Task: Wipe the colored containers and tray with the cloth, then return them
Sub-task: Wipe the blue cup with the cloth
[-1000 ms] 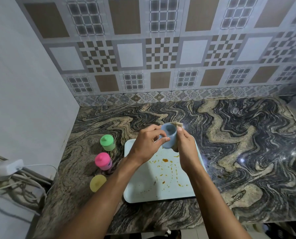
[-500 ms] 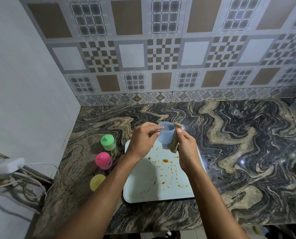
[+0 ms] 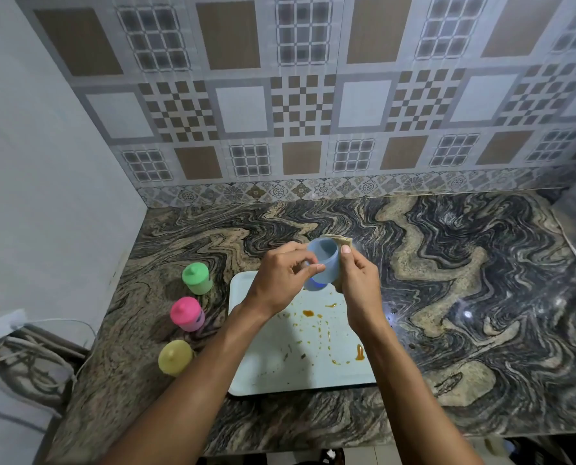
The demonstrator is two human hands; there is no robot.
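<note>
Hands meet over a marbled counter (image 3: 447,297), where a blue container (image 3: 323,263) is held between them above the far end of a pale tray (image 3: 263,374). The container is tipped so that its open mouth is turned up and toward the camera, with its base lower, nearer the tray; its long axis is set steeply, leaning slightly to the right at the top. Its near rim is pinched between the thumb and curled fingers of the left hand (image 3: 279,280). A tan cloth (image 3: 341,242) is gripped by the right hand (image 3: 357,286), whose thumb presses it against the container's right wall. Most of the cloth is hidden behind the container and palm; only a folded edge above the thumb is shown. Whether the base touches the tray cannot be told. Orange stains (image 3: 308,313) are spread on the tray below both wrists. Lined up well left of the left hand are a green container (image 3: 197,278), a pink container (image 3: 186,313) and a yellow container (image 3: 175,357), all capped and upright.
</note>
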